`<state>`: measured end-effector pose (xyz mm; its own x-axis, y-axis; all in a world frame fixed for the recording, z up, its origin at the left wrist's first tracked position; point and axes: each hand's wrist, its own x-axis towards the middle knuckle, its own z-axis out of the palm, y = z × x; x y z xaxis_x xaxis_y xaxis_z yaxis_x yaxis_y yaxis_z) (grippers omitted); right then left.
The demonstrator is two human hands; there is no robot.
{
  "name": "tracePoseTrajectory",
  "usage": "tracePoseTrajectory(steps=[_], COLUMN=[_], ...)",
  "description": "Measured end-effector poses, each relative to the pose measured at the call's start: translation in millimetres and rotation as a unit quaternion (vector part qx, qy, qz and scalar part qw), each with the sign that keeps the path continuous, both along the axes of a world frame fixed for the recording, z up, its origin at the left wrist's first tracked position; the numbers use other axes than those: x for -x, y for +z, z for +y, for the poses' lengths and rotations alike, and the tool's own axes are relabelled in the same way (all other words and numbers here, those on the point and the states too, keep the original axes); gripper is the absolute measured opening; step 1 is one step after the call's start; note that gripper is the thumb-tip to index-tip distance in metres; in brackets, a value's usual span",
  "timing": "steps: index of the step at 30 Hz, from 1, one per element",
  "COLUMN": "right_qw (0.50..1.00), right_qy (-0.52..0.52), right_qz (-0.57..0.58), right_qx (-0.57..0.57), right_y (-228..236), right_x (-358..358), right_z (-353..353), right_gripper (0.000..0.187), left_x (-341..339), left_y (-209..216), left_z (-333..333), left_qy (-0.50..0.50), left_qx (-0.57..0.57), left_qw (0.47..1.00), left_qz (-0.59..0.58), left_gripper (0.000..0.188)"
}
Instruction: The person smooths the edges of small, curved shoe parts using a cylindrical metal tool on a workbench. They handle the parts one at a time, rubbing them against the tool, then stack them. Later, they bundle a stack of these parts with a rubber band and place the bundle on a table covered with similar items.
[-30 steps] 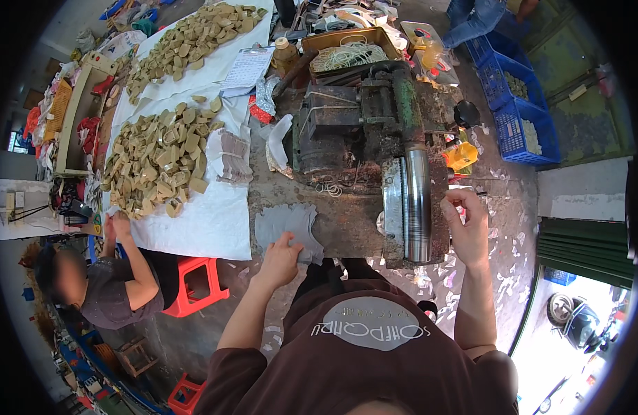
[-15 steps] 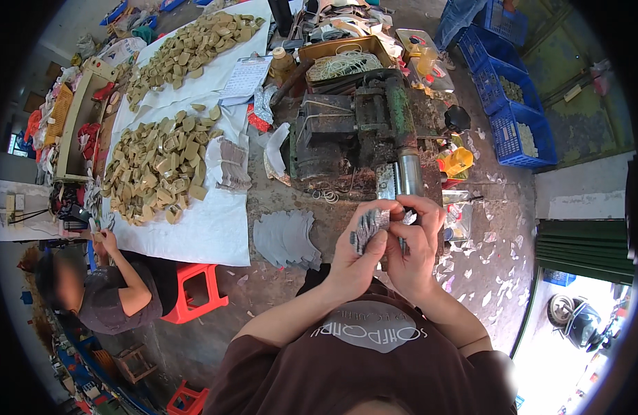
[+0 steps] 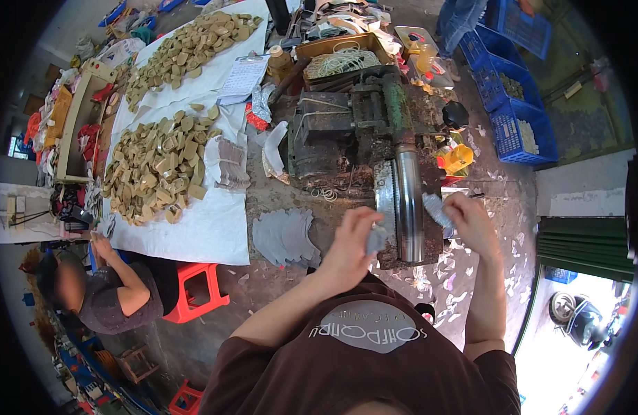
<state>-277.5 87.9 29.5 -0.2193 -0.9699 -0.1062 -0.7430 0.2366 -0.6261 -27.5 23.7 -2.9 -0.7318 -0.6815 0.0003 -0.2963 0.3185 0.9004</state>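
My left hand (image 3: 349, 250) is closed round a small grey piece or stack (image 3: 377, 238), blurred by motion, just left of the shiny metal cylinder (image 3: 410, 207). My right hand (image 3: 474, 223), fingers pinched, has a thin pale grey strip (image 3: 438, 210) to the right of the cylinder. That cylinder juts toward me from an old, rust-stained machine (image 3: 326, 128), with a flat metal bar (image 3: 385, 190) along its left side. Fanned grey cut pieces (image 3: 286, 237) lie on the bench left of my left hand.
Piles of tan blocks (image 3: 160, 166) cover a white sheet at left, beside another grey stack (image 3: 226, 163). A co-worker (image 3: 101, 287) sits at lower left near a red stool (image 3: 194, 290). Blue crates (image 3: 523, 135) stand at right; scraps (image 3: 488, 283) litter the floor.
My hands have parted from in front of the cylinder, the left moving left and the right moving right with a pale strip. More of the cylinder shows. Upper right, a blue crate has shifted.
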Motion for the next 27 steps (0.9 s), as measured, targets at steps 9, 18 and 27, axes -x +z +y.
tracePoseTrajectory(steps=[9, 18, 27], right_qw=[0.987, 0.979, 0.979], right_qy=[0.002, -0.086, -0.074], right_qz=[0.055, -0.085, -0.092], right_qx=[0.153, 0.162, 0.167], right_y=[-3.1, -8.3, -8.5], right_x=[-31.2, -31.6, -39.7], right_z=[-7.1, -1.8, -7.3], right_gripper=[0.009, 0.018, 0.019], left_x=[5.0, -120.9, -153.1], left_y=[-6.6, -44.3, -106.7], left_z=[-0.3, -48.9, 4.6], left_qy=[0.028, 0.241, -0.082], left_qx=[-0.019, 0.167, 0.085], left_qw=[0.999, 0.951, 0.907], left_qz=[-0.003, -0.104, -0.404], left_gripper=[0.049, 0.042, 0.044])
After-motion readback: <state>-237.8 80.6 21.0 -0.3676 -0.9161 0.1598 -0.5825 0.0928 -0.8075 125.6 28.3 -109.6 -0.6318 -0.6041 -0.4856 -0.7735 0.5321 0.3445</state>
